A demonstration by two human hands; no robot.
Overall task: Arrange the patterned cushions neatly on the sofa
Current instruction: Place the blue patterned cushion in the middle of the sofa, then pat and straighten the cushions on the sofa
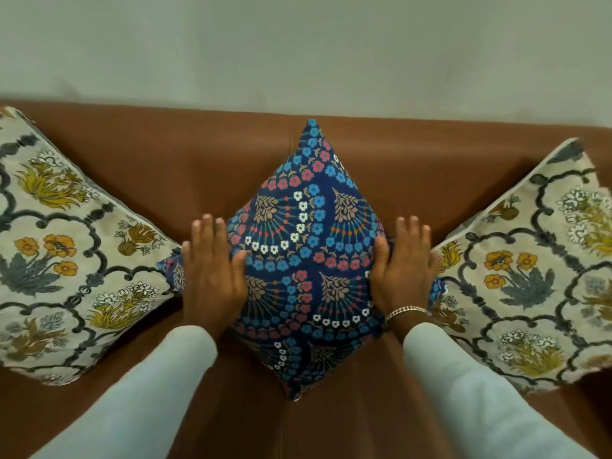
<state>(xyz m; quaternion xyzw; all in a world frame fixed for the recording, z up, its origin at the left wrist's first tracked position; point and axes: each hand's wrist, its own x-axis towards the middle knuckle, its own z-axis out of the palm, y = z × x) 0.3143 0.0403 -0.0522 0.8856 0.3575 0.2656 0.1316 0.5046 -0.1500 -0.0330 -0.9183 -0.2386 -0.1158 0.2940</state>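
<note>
A dark blue cushion (306,246) with red, blue and white flower arcs stands on one corner like a diamond in the middle of the brown leather sofa (185,167), leaning on the backrest. My left hand (212,270) lies flat on its left corner and my right hand (402,270), with a silver bracelet, lies flat on its right corner; fingers are extended, pressing rather than gripping. A cream floral cushion (63,250) rests at the sofa's left end, and a matching cream floral cushion (533,276) at the right end, both also set diamond-wise.
A plain pale wall (298,44) rises behind the backrest. Bare brown seat (231,409) shows between my white sleeves and below the cushions.
</note>
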